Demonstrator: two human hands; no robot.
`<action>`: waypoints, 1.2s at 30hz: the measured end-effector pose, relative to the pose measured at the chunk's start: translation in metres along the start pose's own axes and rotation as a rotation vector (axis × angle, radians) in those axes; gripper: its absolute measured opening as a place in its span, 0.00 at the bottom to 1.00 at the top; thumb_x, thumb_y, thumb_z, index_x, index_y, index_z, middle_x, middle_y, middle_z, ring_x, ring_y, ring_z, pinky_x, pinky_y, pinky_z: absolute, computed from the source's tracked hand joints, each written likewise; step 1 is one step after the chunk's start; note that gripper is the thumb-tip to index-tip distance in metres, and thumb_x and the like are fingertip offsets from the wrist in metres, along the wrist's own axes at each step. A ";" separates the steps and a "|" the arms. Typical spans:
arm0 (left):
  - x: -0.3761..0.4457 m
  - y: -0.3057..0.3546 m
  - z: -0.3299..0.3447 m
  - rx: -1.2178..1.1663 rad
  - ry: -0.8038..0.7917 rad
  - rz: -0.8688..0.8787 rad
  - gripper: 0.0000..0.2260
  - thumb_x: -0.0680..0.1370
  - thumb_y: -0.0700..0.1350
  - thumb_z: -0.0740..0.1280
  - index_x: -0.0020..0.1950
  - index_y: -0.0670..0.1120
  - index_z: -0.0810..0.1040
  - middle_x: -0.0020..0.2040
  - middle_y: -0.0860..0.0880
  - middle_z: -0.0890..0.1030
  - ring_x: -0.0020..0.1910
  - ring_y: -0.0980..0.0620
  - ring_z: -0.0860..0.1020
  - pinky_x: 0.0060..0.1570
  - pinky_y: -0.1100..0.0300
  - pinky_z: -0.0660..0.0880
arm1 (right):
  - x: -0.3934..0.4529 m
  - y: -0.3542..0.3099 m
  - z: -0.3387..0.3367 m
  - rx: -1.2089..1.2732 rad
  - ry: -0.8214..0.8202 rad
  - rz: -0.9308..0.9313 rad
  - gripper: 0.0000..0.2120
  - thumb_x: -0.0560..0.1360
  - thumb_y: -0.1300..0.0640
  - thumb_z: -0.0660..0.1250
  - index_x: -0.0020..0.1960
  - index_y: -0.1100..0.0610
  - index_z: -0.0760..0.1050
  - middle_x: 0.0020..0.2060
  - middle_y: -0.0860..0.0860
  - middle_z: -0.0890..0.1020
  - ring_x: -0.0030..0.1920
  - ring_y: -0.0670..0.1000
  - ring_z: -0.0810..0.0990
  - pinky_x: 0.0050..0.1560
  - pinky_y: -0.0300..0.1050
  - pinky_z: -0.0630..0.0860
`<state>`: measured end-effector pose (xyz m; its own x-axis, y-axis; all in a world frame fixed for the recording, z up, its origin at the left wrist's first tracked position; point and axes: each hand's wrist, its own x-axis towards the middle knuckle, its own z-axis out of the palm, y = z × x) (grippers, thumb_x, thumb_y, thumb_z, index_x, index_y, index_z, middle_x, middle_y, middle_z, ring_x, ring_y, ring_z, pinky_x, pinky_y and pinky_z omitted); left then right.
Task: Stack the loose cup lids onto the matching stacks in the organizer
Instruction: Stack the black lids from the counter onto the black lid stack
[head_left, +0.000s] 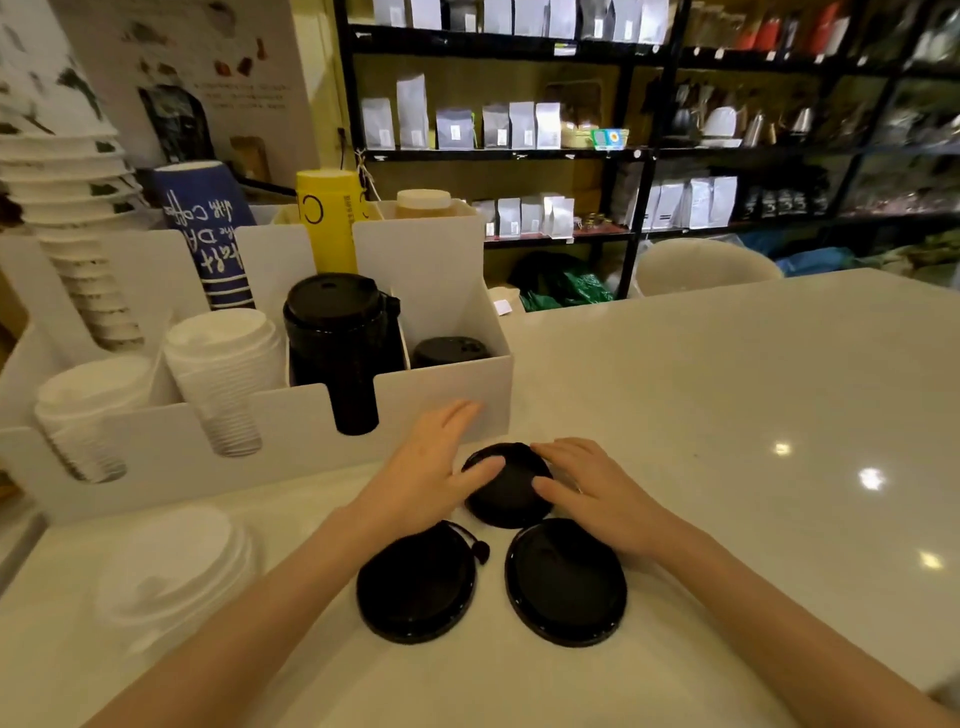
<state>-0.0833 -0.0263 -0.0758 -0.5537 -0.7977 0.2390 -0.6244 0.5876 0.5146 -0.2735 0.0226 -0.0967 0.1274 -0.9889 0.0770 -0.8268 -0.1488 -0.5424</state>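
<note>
Three loose black lids lie on the white counter in front of the organizer (447, 384). The farthest black lid (506, 493) sits between my hands. My left hand (436, 467) touches its left edge with the thumb, fingers spread. My right hand (592, 488) rests against its right edge. The near-left black lid (415, 587) and the near-right black lid (566, 582) lie flat below. Loose white lids (171, 566) are piled at the near left. In the organizer stand a tall black lid stack (337, 343), a short black lid stack (449, 351) and white lid stacks (223, 364).
Paper cup stacks (78, 218), a blue cup stack (208, 228) and a yellow cup stack (327, 218) stand in the organizer's back row. Shelves with bags (498, 124) fill the background. A white round chair back (706, 265) is beyond the counter's far edge.
</note>
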 end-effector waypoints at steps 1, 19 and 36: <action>-0.001 0.000 0.003 0.005 -0.076 -0.016 0.29 0.74 0.55 0.62 0.71 0.50 0.56 0.73 0.51 0.61 0.71 0.54 0.58 0.65 0.64 0.53 | -0.001 0.000 0.000 0.004 -0.011 0.007 0.22 0.78 0.49 0.54 0.70 0.53 0.59 0.70 0.50 0.67 0.71 0.50 0.58 0.69 0.43 0.53; 0.003 0.018 -0.029 -0.274 0.002 -0.003 0.28 0.65 0.50 0.74 0.63 0.52 0.70 0.52 0.58 0.74 0.48 0.66 0.72 0.44 0.79 0.69 | 0.014 -0.028 -0.036 0.362 0.259 -0.049 0.14 0.77 0.57 0.58 0.61 0.53 0.73 0.56 0.49 0.77 0.55 0.45 0.74 0.54 0.32 0.69; 0.008 -0.027 -0.129 -0.671 0.649 0.011 0.19 0.71 0.37 0.67 0.61 0.45 0.73 0.59 0.50 0.78 0.58 0.59 0.77 0.57 0.66 0.74 | 0.095 -0.126 -0.036 0.655 0.242 -0.419 0.17 0.79 0.57 0.53 0.66 0.46 0.65 0.61 0.41 0.72 0.61 0.36 0.68 0.60 0.26 0.62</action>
<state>-0.0001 -0.0660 0.0185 -0.0149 -0.8311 0.5559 -0.0605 0.5557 0.8292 -0.1769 -0.0533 0.0087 0.1710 -0.8367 0.5203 -0.2387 -0.5475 -0.8020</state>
